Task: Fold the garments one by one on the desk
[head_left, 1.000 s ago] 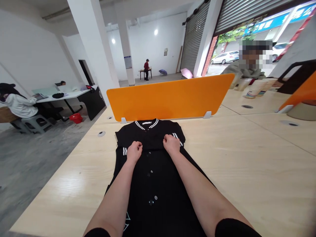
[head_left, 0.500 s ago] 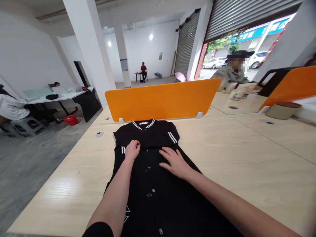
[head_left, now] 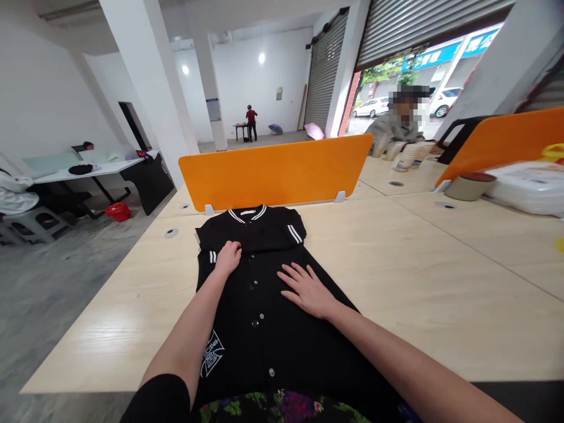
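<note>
A black baseball-style jacket with snap buttons lies on the table, its collar at the far end. White stripes mark the collar and cuffs, and both sleeves are folded across the chest. My left hand is at the lower edge of the folded sleeves beside the left cuff, its fingers curled together on the cloth. Lower down on the right front, my right hand rests flat with its fingers spread. A white printed emblem shows near my left forearm.
An orange divider stands just beyond the collar. Paper cups, a round olive container and white plastic packaging are on the right-hand tables. A person sits at the back right. Part of a floral cloth shows at the bottom.
My right hand has slid down the jacket front and flattened onto it. My left hand stays at the sleeve edge. The view has shifted, revealing more of the emblem and the near table edge.
</note>
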Available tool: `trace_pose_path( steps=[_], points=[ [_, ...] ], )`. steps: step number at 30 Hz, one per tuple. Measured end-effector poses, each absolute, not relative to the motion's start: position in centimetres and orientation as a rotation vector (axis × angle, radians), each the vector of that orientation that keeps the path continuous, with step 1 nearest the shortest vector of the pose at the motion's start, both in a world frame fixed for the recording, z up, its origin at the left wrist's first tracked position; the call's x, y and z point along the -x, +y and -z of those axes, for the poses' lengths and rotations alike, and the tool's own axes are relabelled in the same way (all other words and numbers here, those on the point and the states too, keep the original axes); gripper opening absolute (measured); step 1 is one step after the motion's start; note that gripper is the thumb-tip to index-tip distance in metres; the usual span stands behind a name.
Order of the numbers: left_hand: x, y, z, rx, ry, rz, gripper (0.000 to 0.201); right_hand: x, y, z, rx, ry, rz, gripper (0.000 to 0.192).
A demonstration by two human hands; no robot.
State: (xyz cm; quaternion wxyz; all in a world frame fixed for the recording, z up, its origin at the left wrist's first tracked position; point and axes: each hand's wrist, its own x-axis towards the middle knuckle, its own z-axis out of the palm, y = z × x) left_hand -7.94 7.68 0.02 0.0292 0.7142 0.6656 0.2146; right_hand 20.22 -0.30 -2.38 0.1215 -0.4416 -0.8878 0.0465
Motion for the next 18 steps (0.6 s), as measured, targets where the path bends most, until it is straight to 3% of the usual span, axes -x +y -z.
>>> trace_pose_path(
  steps=[5,10,18],
  points=[
    [10.0,2.5,-0.7,-2.324,2.039,-0.621,0.032,-20.6,-0.2,2.5,1.236,-2.484,-0.152,0.047],
    [14.2,-2.9,0.0,-1.999,2.604,-0.554,0.037,-22.5,1.7,2.7,1.464,-1.920,-0.090,0.038],
    [14.4,0.5,-0.9,-1.514,2.603,-0.446,0.041,-22.1,6.4,0.6,1.965,-1.742,-0.411,0.035]
  ],
)
